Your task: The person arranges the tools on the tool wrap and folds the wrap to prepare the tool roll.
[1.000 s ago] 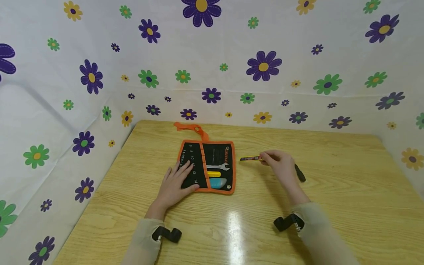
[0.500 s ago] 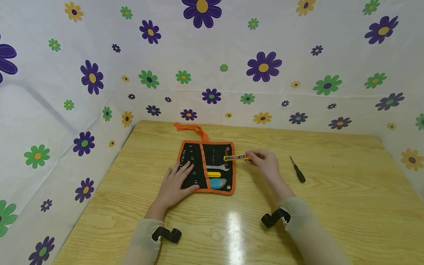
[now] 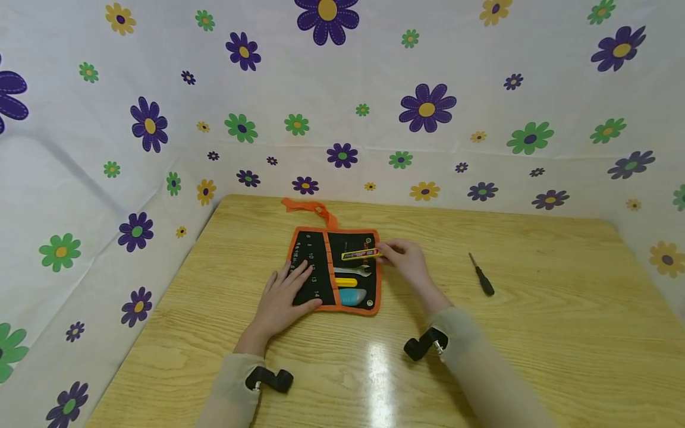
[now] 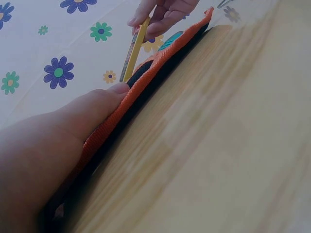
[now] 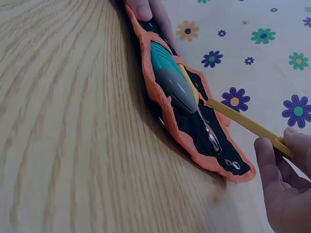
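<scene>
A black tool pouch [image 3: 323, 267] with orange edging lies unrolled on the table. My left hand [image 3: 280, 300] rests flat on its numbered pocket side, fingers spread, thumb along the near edge. My right hand [image 3: 409, 261] pinches one end of a slim, flat yellow bar [image 3: 361, 255] with a red and dark printed label. Its free end points left, close to the orange pocket edge, above the wrench. Sticking out of the pockets are an open-end wrench [image 3: 358, 271], a yellow handle [image 3: 346, 282] and a teal and grey handle [image 5: 170, 80].
To the right of the pouch lies a screwdriver [image 3: 484, 280] with a black handle. An orange tie strap [image 3: 307, 205] trails from the pouch's far edge. Behind the wooden table [image 3: 562, 297] hangs a white sheet [image 3: 374, 65] printed with flowers.
My right hand has carried the yellow bar leftward from beside the pouch to over its open flap. The screwdriver, partly hidden before, is now in full view. My left hand stays put.
</scene>
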`<state>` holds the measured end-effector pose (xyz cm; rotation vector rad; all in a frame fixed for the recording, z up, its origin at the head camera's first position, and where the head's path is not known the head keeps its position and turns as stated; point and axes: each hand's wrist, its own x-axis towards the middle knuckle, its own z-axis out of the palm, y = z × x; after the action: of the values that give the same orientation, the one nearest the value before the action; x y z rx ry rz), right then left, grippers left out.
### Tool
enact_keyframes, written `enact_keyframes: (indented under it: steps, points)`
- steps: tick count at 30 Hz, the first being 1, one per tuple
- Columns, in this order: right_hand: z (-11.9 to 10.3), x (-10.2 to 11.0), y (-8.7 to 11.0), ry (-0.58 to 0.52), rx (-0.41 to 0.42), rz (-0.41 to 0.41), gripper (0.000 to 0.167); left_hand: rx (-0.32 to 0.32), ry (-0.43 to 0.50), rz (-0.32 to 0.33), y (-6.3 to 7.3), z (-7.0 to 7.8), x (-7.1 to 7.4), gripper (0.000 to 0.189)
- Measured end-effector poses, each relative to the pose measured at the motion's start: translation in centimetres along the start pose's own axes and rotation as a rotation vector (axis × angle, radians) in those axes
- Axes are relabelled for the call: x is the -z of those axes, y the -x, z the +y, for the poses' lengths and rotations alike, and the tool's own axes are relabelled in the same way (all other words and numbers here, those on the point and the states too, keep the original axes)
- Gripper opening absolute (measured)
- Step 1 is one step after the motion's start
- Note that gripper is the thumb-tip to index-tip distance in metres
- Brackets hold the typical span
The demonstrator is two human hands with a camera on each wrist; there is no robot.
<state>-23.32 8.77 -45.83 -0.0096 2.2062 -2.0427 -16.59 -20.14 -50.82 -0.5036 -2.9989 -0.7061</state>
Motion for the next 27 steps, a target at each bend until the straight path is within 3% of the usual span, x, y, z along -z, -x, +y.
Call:
enact_keyframes:
  steps: [8, 11, 14, 19, 27]
  points:
    - [0.0, -1.2, -0.8, -0.046, -0.008, -0.069, 0.029, -0.008, 0.009, 0.014, 0.1, 0.1, 0.1, 0.081]
    - [0.0, -1.4, -0.9, -0.013, 0.006, -0.099, 0.029, -0.016, 0.019, 0.017, 0.2, 0.2, 0.2, 0.081]
    - [0.0, -1.4, -0.7, 0.156, 0.045, -0.115, 0.027, -0.016, 0.021, 0.014, 0.2, 0.2, 0.3, 0.081]
    - [0.2, -1.3, -0.6, 0.511, 0.193, -0.125, 0.024, -0.005, 0.005, 0.004, 0.1, 0.1, 0.2, 0.081]
    - [0.1, -1.5, -0.8, 0.809, 0.400, -0.179, 0.019, -0.018, 0.010, 0.017, 0.2, 0.1, 0.1, 0.081]
